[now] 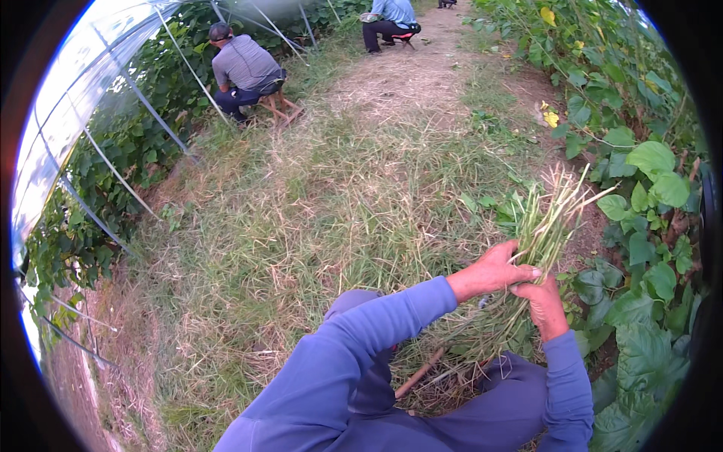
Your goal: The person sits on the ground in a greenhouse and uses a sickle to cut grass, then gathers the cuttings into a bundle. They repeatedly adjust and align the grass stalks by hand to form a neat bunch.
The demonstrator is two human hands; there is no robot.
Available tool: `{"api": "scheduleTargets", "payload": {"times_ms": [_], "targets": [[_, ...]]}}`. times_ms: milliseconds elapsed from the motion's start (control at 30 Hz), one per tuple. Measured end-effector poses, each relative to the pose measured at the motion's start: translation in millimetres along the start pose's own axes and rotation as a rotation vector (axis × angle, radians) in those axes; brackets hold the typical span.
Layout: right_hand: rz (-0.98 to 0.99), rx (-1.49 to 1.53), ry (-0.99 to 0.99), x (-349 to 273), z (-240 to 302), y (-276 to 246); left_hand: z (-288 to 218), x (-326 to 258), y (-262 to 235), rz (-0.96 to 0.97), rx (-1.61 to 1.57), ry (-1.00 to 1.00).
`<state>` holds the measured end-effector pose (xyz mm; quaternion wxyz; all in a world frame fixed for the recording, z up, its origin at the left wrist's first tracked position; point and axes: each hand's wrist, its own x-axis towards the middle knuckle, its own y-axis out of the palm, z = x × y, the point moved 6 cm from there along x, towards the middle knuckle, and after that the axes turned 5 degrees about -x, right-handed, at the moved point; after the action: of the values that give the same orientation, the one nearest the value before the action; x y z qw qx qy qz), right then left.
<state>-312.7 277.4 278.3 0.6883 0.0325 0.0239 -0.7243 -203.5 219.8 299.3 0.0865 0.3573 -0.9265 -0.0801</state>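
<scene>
A bundle of cut grass stalks (544, 233) stands upright between my hands at the right, pale stem ends pointing up and away from me. My left hand (493, 270) wraps round the bundle from its left side, thumb across the front. Just below and to the right, my right hand (544, 303) grips the same bundle, its fingers partly hidden behind the stalks. The two thumbs nearly meet. Beneath, looser green blades hang down toward my knees. Between my legs a wooden stick or handle (419, 374) lies slanted on the grass, one end hidden.
Leafy vines (648, 301) rise close on my right. At the far left a person (248, 68) sits on a low wooden stool (280, 111) beside metal frame poles (143, 98). Another person (392, 15) sits farther along the dirt path (399, 83). Dry and green grass (301, 226) covers the ground.
</scene>
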Motion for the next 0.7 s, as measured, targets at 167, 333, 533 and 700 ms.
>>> {"api": "scheduleTargets", "payload": {"times_ms": [167,333,533,700], "targets": [[0.05,0.005,0.08,-6.6,0.0,5.7,-13.6,-1.0,11.6,0.071,0.067,0.08],[0.061,0.069,0.069,-3.6,-10.5,15.6,-11.7,-8.5,9.7,-0.07,-0.029,0.024],[0.032,-0.093,0.018,-1.2,4.8,21.8,-2.0,-1.3,2.0,-0.152,-0.203,0.036],[0.029,-0.124,0.025,-3.5,8.7,21.1,-8.9,1.6,-14.0,-0.26,-0.257,0.099]]}}
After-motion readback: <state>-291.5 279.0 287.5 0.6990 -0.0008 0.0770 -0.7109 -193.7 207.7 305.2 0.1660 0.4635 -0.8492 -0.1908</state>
